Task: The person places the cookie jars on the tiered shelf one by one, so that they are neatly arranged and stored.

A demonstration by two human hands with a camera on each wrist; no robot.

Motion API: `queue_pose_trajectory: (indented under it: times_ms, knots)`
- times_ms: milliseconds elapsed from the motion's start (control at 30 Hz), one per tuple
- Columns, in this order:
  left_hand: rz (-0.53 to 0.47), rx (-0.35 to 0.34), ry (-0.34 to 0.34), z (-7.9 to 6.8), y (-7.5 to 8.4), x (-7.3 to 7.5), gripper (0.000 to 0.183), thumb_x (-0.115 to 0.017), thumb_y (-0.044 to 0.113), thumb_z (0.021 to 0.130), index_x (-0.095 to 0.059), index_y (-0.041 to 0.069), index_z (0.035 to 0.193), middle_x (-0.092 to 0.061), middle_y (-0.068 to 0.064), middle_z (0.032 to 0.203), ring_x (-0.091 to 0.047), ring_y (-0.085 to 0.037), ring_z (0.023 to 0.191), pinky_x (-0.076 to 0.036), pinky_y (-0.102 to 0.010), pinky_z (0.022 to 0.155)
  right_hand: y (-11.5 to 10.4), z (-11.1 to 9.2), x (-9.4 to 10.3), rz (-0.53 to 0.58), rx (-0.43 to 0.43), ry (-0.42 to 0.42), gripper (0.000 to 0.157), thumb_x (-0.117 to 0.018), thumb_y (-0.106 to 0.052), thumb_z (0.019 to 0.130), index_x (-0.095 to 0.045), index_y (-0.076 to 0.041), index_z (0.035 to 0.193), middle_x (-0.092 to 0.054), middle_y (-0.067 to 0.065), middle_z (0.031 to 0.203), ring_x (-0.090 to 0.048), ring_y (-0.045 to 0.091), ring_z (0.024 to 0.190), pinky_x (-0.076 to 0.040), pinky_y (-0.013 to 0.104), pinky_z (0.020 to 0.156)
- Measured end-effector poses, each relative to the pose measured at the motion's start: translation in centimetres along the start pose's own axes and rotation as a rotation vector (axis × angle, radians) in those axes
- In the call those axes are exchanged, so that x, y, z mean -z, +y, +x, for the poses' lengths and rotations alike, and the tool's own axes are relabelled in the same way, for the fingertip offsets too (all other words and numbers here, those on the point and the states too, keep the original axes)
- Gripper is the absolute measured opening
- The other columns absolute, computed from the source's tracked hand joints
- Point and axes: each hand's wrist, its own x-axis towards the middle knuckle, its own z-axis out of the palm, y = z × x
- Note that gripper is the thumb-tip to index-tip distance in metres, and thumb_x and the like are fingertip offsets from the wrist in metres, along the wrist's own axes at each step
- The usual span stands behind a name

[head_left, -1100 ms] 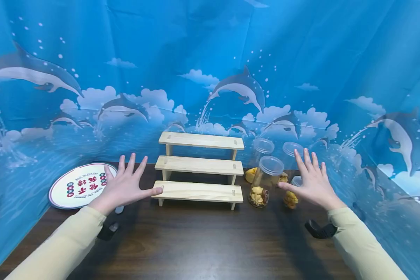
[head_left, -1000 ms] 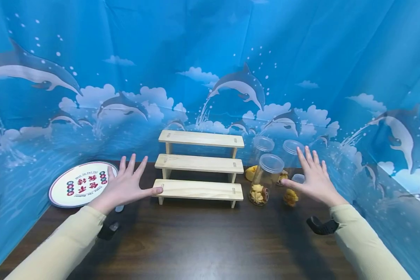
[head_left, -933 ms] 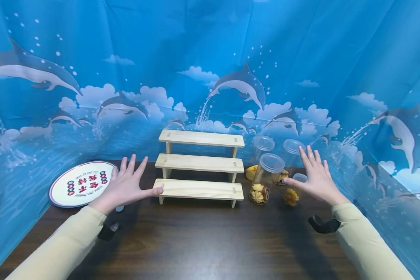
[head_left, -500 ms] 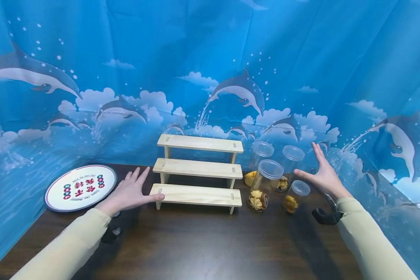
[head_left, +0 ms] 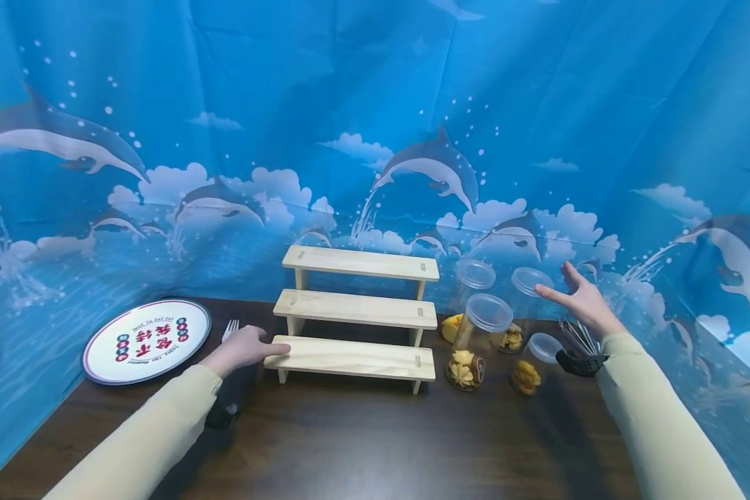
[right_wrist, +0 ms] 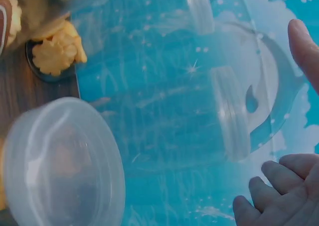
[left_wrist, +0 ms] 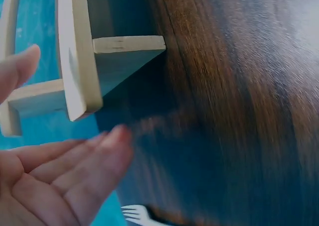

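Across the middle of the head view, on a dark wooden table [head_left: 362, 444], stands a three-step wooden rack [head_left: 355, 308]. Taking it as the clock's hub, a white plate [head_left: 146, 342] with red lettering lies at nine o'clock, and the left hand [head_left: 245, 348] is between eight and nine, its thumb overlapping the end of the lowest step; I cannot tell whether they touch. A fork [head_left: 230, 329] pokes out at the hand's eleven o'clock. At the rack's three o'clock are clear, lidded jars of biscuits: a front jar [head_left: 478, 335], a small jar [head_left: 533, 368], and two back jars [head_left: 528, 297] by the blue dolphin curtain [head_left: 375, 104]. The right hand [head_left: 580, 300], thumb and fingers apart, is near the right back jar, with a whisk [head_left: 581, 338] at its six o'clock. From the left wrist, the rack's end fills eleven o'clock; the thumb is at half past nine, well apart from the straight, blurred fingers [left_wrist: 94, 173] at eight, just beside the step's corner, and the fork shows near six. From the right wrist, the thumb at two o'clock stands apart from the bent fingers at four; a tall jar's lid [right_wrist: 230, 114] is near both, the small jar's rim [right_wrist: 64, 161] is at eight, and pale biscuits [right_wrist: 57, 49] are at ten.
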Motion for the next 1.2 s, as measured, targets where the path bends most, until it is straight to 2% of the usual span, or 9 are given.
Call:
queue_pose_trajectory:
  times_ms: [133, 233, 333, 567, 700, 867, 1200]
  knots:
    - [-0.234, 0.101, -0.058, 0.6, -0.3, -0.4, 0.054, -0.070, 0.029, 0.084, -0.057, -0.018, 0.108, -0.059, -0.015, 0.083, -0.060, -0.021, 0.071, -0.061, -0.033, 0.066, 0.7, 1.1, 0.0, 0.005, -0.032, -0.045, 0.098, -0.050, -0.054, 0.092, 0.013, -0.006, 0.149, 0.007, 0.022, 0.155, -0.002, 0.046, 0.141, -0.017, 0.072, 0.107]
    - [-0.370, 0.137, -0.095, 0.9, -0.4, -0.6, 0.047, -0.070, 0.022, 0.084, -0.058, -0.018, 0.104, -0.056, -0.011, 0.080, -0.058, -0.017, 0.070, -0.061, -0.032, 0.066, 1.0, 1.7, -0.1, 0.011, -0.037, -0.058, 0.099, -0.052, -0.053, 0.091, 0.012, -0.004, 0.149, 0.005, 0.024, 0.155, -0.004, 0.045, 0.141, -0.018, 0.069, 0.108]
    - [-0.432, 0.163, -0.108, 1.0, -0.7, -0.6, 0.045, -0.070, 0.018, 0.084, -0.056, -0.019, 0.104, -0.058, -0.009, 0.077, -0.058, -0.014, 0.068, -0.061, -0.031, 0.066, 0.9, 1.9, -0.4, -0.013, -0.044, -0.062, 0.100, -0.053, -0.054, 0.090, 0.010, -0.003, 0.149, 0.001, 0.026, 0.154, -0.008, 0.048, 0.140, -0.020, 0.069, 0.108]
    - [-0.466, 0.205, -0.113, 1.6, -1.1, -0.7, 0.042, -0.072, 0.016, 0.082, -0.056, -0.017, 0.103, -0.058, -0.006, 0.071, -0.058, -0.013, 0.064, -0.061, -0.030, 0.064, 0.3, 2.8, -1.0, -0.094, -0.069, -0.037, 0.105, -0.058, -0.057, 0.086, 0.006, -0.004, 0.150, -0.008, 0.034, 0.151, -0.017, 0.054, 0.134, -0.027, 0.071, 0.103]
    - [-0.455, 0.213, -0.117, 2.0, -1.1, -1.0, 0.042, -0.073, 0.019, 0.082, -0.058, -0.015, 0.101, -0.059, -0.006, 0.073, -0.059, -0.015, 0.066, -0.061, -0.031, 0.066, 0.4, 3.4, -1.1, -0.141, -0.091, -0.021, 0.107, -0.060, -0.059, 0.084, 0.000, 0.003, 0.149, -0.015, 0.038, 0.147, -0.023, 0.055, 0.131, -0.031, 0.068, 0.103]
    - [-0.465, 0.224, -0.122, 2.3, -1.1, -1.3, 0.047, -0.073, 0.021, 0.081, -0.056, -0.016, 0.105, -0.058, -0.007, 0.073, -0.060, -0.015, 0.066, -0.061, -0.034, 0.070, 0.5, 3.4, -1.5, -0.119, -0.118, 0.033, 0.106, -0.061, -0.061, 0.082, -0.012, 0.006, 0.148, -0.021, 0.037, 0.146, -0.028, 0.053, 0.130, -0.034, 0.067, 0.102]
    - [-0.534, 0.271, -0.144, 2.3, -1.5, -1.7, 0.055, -0.072, 0.022, 0.082, -0.052, -0.017, 0.113, -0.060, -0.010, 0.080, -0.062, -0.016, 0.070, -0.061, -0.033, 0.072, -0.2, 3.1, -2.4, -0.033, -0.120, 0.159, 0.102, -0.060, -0.063, 0.081, -0.019, 0.001, 0.149, -0.026, 0.033, 0.147, -0.032, 0.051, 0.129, -0.036, 0.067, 0.101]
